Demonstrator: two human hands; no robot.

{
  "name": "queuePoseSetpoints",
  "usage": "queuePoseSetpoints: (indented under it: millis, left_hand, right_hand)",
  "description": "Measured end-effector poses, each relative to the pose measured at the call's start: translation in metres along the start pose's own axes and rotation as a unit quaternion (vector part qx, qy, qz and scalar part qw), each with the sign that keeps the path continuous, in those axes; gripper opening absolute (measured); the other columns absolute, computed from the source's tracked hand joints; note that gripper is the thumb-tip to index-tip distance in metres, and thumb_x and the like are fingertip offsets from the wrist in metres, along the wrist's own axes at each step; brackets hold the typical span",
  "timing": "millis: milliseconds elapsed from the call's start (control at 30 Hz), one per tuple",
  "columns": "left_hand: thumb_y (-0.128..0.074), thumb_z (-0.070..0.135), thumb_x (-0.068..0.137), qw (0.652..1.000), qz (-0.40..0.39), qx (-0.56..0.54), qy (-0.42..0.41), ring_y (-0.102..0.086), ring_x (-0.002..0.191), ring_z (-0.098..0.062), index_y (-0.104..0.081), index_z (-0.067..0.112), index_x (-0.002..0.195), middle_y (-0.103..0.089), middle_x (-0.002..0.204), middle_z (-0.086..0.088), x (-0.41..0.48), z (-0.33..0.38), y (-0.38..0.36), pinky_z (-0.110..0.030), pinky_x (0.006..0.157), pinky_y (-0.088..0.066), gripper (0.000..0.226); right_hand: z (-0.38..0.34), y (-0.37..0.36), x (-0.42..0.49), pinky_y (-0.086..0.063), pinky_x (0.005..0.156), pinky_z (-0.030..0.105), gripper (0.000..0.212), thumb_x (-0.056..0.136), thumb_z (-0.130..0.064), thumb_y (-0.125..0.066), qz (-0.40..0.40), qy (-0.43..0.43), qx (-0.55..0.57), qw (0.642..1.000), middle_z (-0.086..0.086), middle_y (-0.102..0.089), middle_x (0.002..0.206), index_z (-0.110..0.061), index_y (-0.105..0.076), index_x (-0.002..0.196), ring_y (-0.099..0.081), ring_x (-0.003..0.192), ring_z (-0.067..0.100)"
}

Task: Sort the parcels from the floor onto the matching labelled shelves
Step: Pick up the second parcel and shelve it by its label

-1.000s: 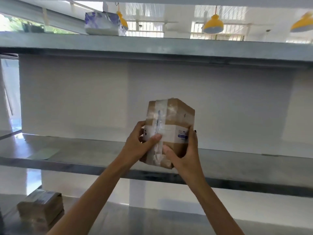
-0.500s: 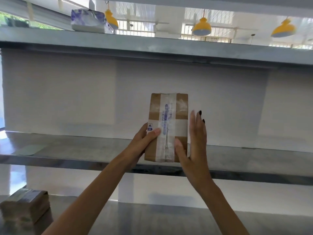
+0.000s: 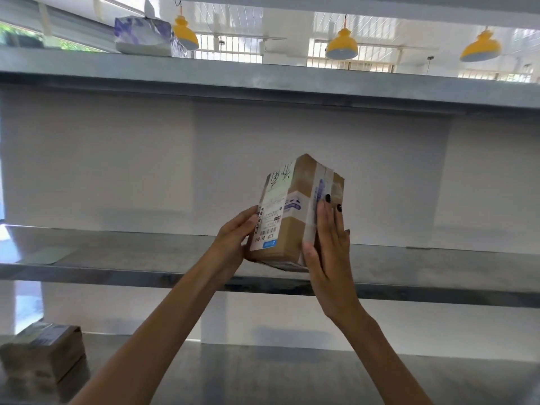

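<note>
Head view. A taped cardboard parcel (image 3: 298, 214) is held upright and slightly tilted between both hands, in front of the middle shelf (image 3: 117, 258) of a grey metal rack; its lower edge lies level with the shelf's near edge, and whether it touches the shelf cannot be told. The left hand (image 3: 233, 238) grips the parcel's left face, the one carrying a white shipping label (image 3: 270, 211) with barcodes and handwritten marks, fingers curled behind the box and thumb at the front. The right hand (image 3: 328, 247) lies flat and open against the right face, fingers extended upward along a strip of clear tape, dark-polished nails at the tips, thumb under the lower corner. Both forearms rise from the bottom of the frame. On the middle shelf, far left, lies a pale flat sheet (image 3: 48, 255). On the lower shelf (image 3: 292, 372), at near left, rests a second brown parcel (image 3: 43, 353). On the top shelf (image 3: 263, 74), to the left, sits a white and blue wrapped package (image 3: 143, 36). Beyond the rack hang three yellow pendant lamps (image 3: 341, 45).
</note>
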State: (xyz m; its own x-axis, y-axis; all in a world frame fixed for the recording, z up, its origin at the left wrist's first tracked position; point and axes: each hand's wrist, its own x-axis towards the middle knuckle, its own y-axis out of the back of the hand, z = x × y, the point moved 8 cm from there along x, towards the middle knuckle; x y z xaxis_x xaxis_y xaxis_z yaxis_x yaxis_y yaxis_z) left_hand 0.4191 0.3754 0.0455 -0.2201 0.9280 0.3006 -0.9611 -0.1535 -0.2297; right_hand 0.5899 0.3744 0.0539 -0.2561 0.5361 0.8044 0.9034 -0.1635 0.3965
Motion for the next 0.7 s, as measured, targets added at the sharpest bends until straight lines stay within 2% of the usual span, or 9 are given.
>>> queuePoseSetpoints:
  millis: [67,133,200,267,333,433,500,600,700]
  left_hand:
    - [-0.045,0.019,0.096,1.0,0.0,-0.009,-0.018,-0.061,0.107,-0.019,-0.053,0.021,0.131,-0.064,0.12,0.0,-0.001,0.0,0.001,-0.027,0.07,-0.057,0.035]
    - [-0.044,0.018,0.097,0.999,-0.02,0.015,-0.047,-0.062,0.111,-0.02,-0.049,0.027,0.133,-0.062,0.126,0.0,-0.004,0.005,-0.005,-0.036,0.08,-0.057,0.037]
    - [-0.044,0.017,0.097,0.997,-0.041,0.028,-0.057,-0.061,0.114,-0.021,-0.045,0.029,0.133,-0.059,0.13,0.003,-0.007,0.009,-0.013,-0.047,0.087,-0.055,0.038]
    - [-0.045,0.014,0.096,0.996,-0.065,0.017,-0.06,-0.061,0.114,-0.019,-0.043,0.028,0.131,-0.058,0.132,0.006,-0.011,0.012,-0.02,-0.047,0.086,-0.056,0.038]
    - [-0.047,0.011,0.094,0.992,-0.083,0.033,-0.088,-0.06,0.116,-0.016,-0.042,0.028,0.129,-0.056,0.134,0.008,-0.018,0.017,-0.025,-0.04,0.085,-0.057,0.04]
    - [-0.047,0.001,0.093,0.974,-0.115,0.115,-0.155,-0.05,0.126,-0.004,-0.04,0.018,0.129,-0.049,0.138,0.014,-0.029,0.025,-0.036,-0.027,0.088,-0.054,0.041]
    - [-0.049,0.0,0.092,0.962,-0.128,0.161,-0.18,-0.046,0.126,0.004,-0.038,0.017,0.13,-0.044,0.138,0.018,-0.032,0.029,-0.044,-0.024,0.088,-0.053,0.043]
    - [-0.051,0.002,0.091,0.962,-0.12,0.168,-0.177,-0.045,0.125,0.008,-0.035,0.029,0.132,-0.042,0.136,0.024,-0.033,0.03,-0.044,-0.018,0.088,-0.051,0.052]
    - [-0.055,0.016,0.091,0.959,-0.111,0.206,-0.157,-0.038,0.13,0.0,-0.032,0.043,0.132,-0.037,0.141,0.021,-0.031,0.025,-0.04,-0.016,0.083,-0.052,0.054]
  right_hand:
    - [0.006,-0.002,-0.003,-0.017,0.115,0.058,0.067,0.087,-0.069,-0.023,-0.001,-0.038,0.111,0.993,-0.022,0.0,0.156,-0.046,0.003,0.145,-0.005,0.147,0.009]
    - [0.011,-0.004,-0.006,-0.039,0.108,0.046,0.073,0.084,-0.07,-0.034,-0.015,-0.086,0.213,0.973,-0.019,-0.01,0.156,-0.044,-0.004,0.145,-0.021,0.143,0.01]
    - [0.015,-0.002,-0.007,-0.052,0.09,0.023,0.064,0.09,-0.052,-0.042,-0.027,-0.131,0.29,0.948,-0.016,-0.026,0.15,-0.039,-0.012,0.144,-0.041,0.133,0.006]
    - [0.022,0.002,-0.008,-0.054,0.076,0.016,0.059,0.095,-0.029,-0.045,-0.029,-0.164,0.329,0.93,-0.022,-0.041,0.136,-0.036,-0.015,0.145,-0.055,0.114,-0.006]
    - [0.033,0.007,-0.007,-0.055,0.072,0.019,0.062,0.093,-0.02,-0.048,-0.019,-0.18,0.348,0.92,-0.023,-0.048,0.129,-0.037,-0.018,0.144,-0.06,0.105,-0.007]
    - [0.051,0.009,-0.009,-0.059,0.074,0.028,0.053,0.093,-0.019,-0.049,0.014,-0.231,0.388,0.892,-0.009,-0.056,0.13,-0.036,-0.029,0.139,-0.066,0.101,0.006]
    - [0.06,0.008,-0.012,-0.06,0.075,0.032,0.05,0.093,-0.019,-0.049,0.033,-0.264,0.414,0.871,-0.003,-0.056,0.132,-0.034,-0.033,0.138,-0.068,0.099,0.01]
    - [0.06,0.007,-0.015,-0.06,0.075,0.033,0.051,0.093,-0.018,-0.049,0.036,-0.267,0.422,0.865,-0.003,-0.057,0.132,-0.032,-0.034,0.139,-0.067,0.102,0.012]
    - [0.059,0.009,-0.016,-0.06,0.076,0.036,0.049,0.092,-0.017,-0.05,0.034,-0.268,0.425,0.864,-0.001,-0.056,0.133,-0.031,-0.037,0.137,-0.067,0.101,0.015]
